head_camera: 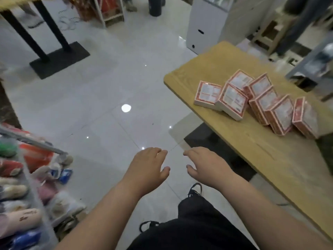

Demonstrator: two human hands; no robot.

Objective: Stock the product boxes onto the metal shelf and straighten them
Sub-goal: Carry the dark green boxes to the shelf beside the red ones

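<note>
Several red and white product boxes (255,101) lie tumbled against one another on a light wooden table (252,152) at the right. My left hand (147,168) and my right hand (205,165) hover side by side over the white tiled floor, palms down, fingers relaxed, holding nothing. Both are well short of the boxes, down and to their left. At the left edge stands a metal shelf (36,141) filled with soft packets.
Black table legs on a flat base (59,58) stand at the back left. A white cabinet (207,22) and a wooden stool (270,33) are behind the table. A person's legs show at the far right. My dark trousers and shoe (195,190) are below.
</note>
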